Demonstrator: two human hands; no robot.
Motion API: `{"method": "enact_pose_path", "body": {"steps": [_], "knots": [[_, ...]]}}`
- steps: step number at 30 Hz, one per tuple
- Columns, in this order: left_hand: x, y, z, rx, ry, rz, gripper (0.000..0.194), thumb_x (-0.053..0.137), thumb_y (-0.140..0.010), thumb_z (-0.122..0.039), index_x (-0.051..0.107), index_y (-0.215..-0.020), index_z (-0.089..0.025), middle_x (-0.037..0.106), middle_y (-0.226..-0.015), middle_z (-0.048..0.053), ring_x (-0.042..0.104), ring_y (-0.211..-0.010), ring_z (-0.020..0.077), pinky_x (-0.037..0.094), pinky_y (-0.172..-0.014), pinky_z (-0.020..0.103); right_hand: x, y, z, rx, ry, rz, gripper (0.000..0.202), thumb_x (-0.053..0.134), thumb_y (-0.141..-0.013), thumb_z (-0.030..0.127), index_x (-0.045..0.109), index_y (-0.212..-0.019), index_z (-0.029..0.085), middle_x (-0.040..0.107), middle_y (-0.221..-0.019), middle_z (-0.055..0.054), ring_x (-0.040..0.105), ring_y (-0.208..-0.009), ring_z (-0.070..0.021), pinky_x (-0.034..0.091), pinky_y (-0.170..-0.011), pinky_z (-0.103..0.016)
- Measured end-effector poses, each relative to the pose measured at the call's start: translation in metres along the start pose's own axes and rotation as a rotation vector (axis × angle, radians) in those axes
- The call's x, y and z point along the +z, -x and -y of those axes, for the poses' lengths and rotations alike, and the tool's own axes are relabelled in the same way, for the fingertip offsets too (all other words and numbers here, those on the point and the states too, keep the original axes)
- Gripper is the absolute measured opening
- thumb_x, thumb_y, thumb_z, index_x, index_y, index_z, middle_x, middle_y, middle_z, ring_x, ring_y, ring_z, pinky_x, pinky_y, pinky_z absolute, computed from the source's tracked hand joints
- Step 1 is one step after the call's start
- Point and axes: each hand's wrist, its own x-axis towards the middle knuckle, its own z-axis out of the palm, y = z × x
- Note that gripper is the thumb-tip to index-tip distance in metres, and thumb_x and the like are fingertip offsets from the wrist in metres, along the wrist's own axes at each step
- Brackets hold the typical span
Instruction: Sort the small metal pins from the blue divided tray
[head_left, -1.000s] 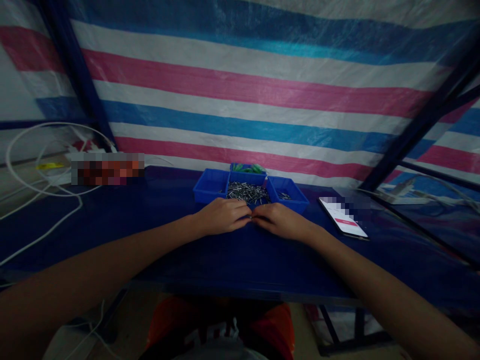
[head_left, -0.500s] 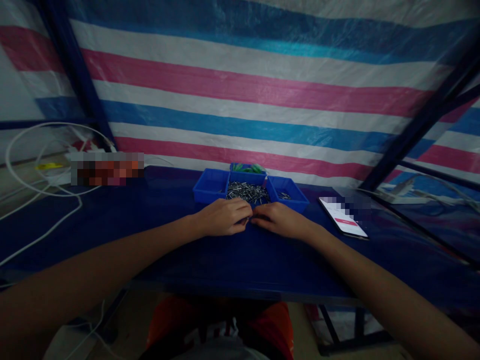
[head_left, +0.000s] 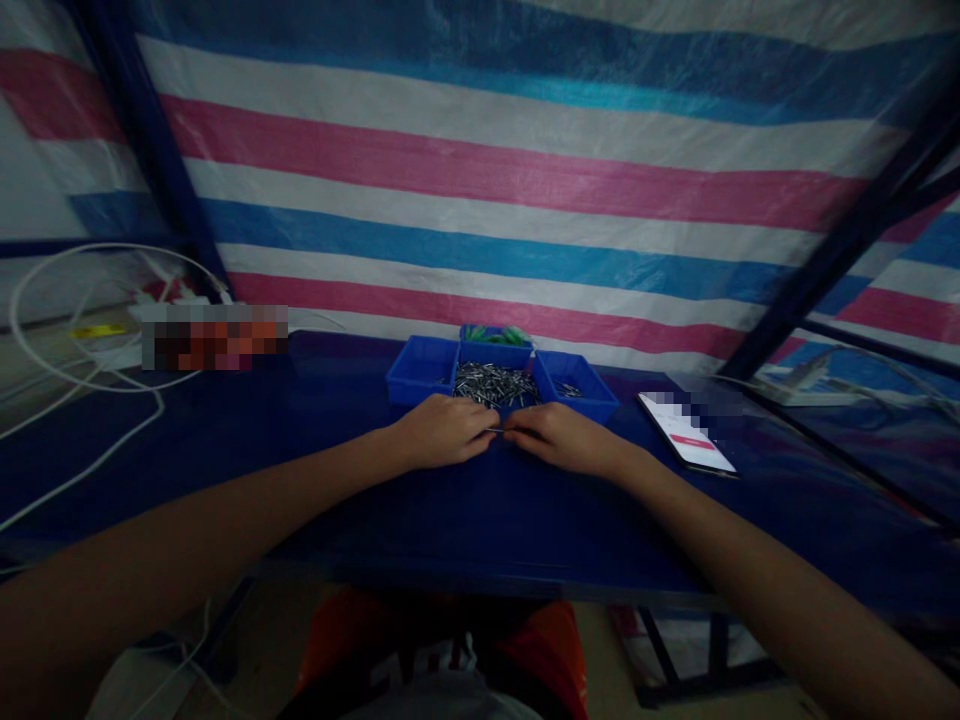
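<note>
1. Hands: two, yours, meeting low over the one blue table [head_left: 465, 525], fingertips just apart.
2. Your left hand [head_left: 448, 432]: fingers closed, pinching one thin metal piece [head_left: 495, 430], which pokes out toward the other hand.
3. Your right hand [head_left: 559, 435]: fingers bunched at the piece's far end; gripping or merely touching, cannot tell.
4. Just beyond your hands: one heap of metal bits [head_left: 495, 382], too many to count. Cannot tell whether it lies in a container; your hands hide its near edge.
5. Around the heap, three blue bins counted: left bin [head_left: 405, 393]; right bin [head_left: 596, 400], with a small cluster of metal bits inside; back bin [head_left: 495, 354], holding green items [head_left: 514, 337], number unclear.
6. To your right: one phone [head_left: 697, 452], screen lit.
7. Far left: white cables [head_left: 112, 246], looped, count uncertain.
8. Behind everything: striped sheeting [head_left: 525, 185], with one blue post [head_left: 161, 160] toward each side.
</note>
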Motion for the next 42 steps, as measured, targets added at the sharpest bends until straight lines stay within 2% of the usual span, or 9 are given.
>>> {"method": "enact_pose_path", "body": {"steps": [8, 23, 34, 42], "knots": [[0.000, -0.001, 0.001, -0.074, -0.020, 0.044, 0.019, 0.043, -0.088, -0.029, 0.056, -0.081, -0.017, 0.063, -0.077, 0.001, 0.060, -0.073, 0.0157, 0.042, -0.059, 0.025, -0.002, 0.000, -0.002, 0.037, 0.049, -0.016, 0.018, 0.043, -0.089, 0.020, 0.059, -0.085, 0.015, 0.064, -0.079, -0.005, 0.057, -0.069, -0.0130, 0.038, -0.064, -0.024], [-0.003, -0.001, -0.001, -0.143, -0.038, 0.086, 0.029, 0.032, -0.092, -0.028, 0.057, -0.084, -0.015, 0.065, -0.081, 0.004, 0.062, -0.075, 0.0181, 0.045, -0.060, 0.027, -0.001, 0.001, -0.010, 0.075, 0.067, 0.007, 0.020, 0.042, -0.089, 0.021, 0.060, -0.083, 0.015, 0.065, -0.079, -0.005, 0.057, -0.069, -0.0130, 0.037, -0.064, -0.024], [-0.003, 0.000, -0.003, -0.155, -0.016, 0.168, 0.029, 0.030, -0.093, -0.029, 0.055, -0.086, -0.016, 0.066, -0.078, 0.004, 0.063, -0.070, 0.0177, 0.043, -0.055, 0.026, -0.002, 0.002, -0.007, 0.067, 0.063, 0.026, 0.019, 0.042, -0.089, 0.020, 0.060, -0.087, 0.015, 0.065, -0.082, -0.006, 0.057, -0.071, -0.0135, 0.038, -0.066, -0.025], [-0.004, -0.001, -0.003, -0.142, -0.004, 0.182, 0.029, 0.035, -0.090, -0.033, 0.056, -0.082, -0.016, 0.066, -0.076, 0.004, 0.063, -0.069, 0.0164, 0.041, -0.053, 0.024, -0.001, 0.001, -0.008, 0.082, 0.066, 0.016, 0.020, 0.040, -0.090, 0.020, 0.057, -0.081, 0.016, 0.064, -0.079, -0.005, 0.056, -0.070, -0.0127, 0.036, -0.065, -0.025]]}}
